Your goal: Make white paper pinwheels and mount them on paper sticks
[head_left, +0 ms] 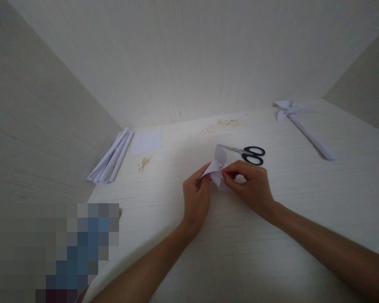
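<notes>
My left hand (197, 198) is closed on the left side of a white paper pinwheel (219, 162), whose corners curl inward toward its middle. The fingers of my right hand (251, 183) pinch at the pinwheel's right side near the centre. Whether a small thing sits between those fingertips cannot be made out. Just beyond my right hand lie scissors (244, 153) with black handles, blades pointing left. At the right, a finished-looking paper pinwheel (284, 110) joins a rolled paper stick (312, 136) on the table.
Several rolled paper tubes (112, 158) are bundled at the table's left edge. Beside them lie a square of white paper (147, 141) and several short thin sticks (144, 164). Pale, thin scraps or loops (228, 123) lie near the back wall (202, 54). Pixelation covers the lower left.
</notes>
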The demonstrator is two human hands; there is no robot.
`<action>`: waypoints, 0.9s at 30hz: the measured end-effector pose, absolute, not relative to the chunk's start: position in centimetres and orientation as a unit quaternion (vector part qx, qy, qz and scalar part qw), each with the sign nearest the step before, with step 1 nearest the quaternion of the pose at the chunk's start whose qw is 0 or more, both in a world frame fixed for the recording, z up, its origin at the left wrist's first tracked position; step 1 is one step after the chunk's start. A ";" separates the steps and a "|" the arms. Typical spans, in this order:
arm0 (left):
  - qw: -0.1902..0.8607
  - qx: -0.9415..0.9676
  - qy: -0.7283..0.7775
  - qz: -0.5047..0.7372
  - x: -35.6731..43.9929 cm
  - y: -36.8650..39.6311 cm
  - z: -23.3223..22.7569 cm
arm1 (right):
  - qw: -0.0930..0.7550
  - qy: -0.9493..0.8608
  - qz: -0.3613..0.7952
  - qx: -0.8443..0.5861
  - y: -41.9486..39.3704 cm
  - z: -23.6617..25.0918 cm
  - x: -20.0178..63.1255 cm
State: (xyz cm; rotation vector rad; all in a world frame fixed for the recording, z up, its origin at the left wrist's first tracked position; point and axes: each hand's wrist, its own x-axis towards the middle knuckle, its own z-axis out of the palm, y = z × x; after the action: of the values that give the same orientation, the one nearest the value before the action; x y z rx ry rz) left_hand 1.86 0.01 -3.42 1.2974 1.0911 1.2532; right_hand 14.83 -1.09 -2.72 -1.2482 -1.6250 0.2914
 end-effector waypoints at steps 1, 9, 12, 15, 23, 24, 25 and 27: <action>0.496 0.534 0.449 0.517 1.9 0.0 -3.5 | 0.511 -0.675 0.118 -0.519 -1.1 -2.7 14.8; 0.498 0.535 0.450 0.513 1.9 0.0 -3.3 | 0.510 -0.674 0.108 -0.524 -1.0 -2.6 14.7; 0.496 0.540 0.450 0.511 2.0 0.0 -3.3 | 0.504 -0.676 0.109 -0.527 -1.1 -2.6 14.7; 0.498 0.543 0.447 0.508 2.0 0.0 -3.3 | 0.503 -0.676 0.109 -0.527 -1.2 -2.6 14.7; 0.499 0.543 0.455 0.500 2.0 0.0 -3.2 | 0.499 -0.676 0.103 -0.533 -1.1 -2.5 14.6; 0.498 0.544 0.456 0.498 2.0 0.0 -3.1 | 0.499 -0.676 0.102 -0.533 -1.1 -2.5 14.6; 0.497 0.544 0.457 0.498 2.0 0.0 -3.1 | 0.499 -0.675 0.101 -0.534 -1.1 -2.6 14.6; 0.496 0.544 0.457 0.500 2.0 0.0 -3.1 | 0.498 -0.674 0.102 -0.537 -1.0 -2.7 14.6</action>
State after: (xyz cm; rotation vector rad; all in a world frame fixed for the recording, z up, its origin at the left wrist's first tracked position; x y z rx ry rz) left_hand 1.97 0.04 -3.08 1.3183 1.1063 1.2112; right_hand 14.64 -1.01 -2.69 -1.2988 -1.6307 0.2460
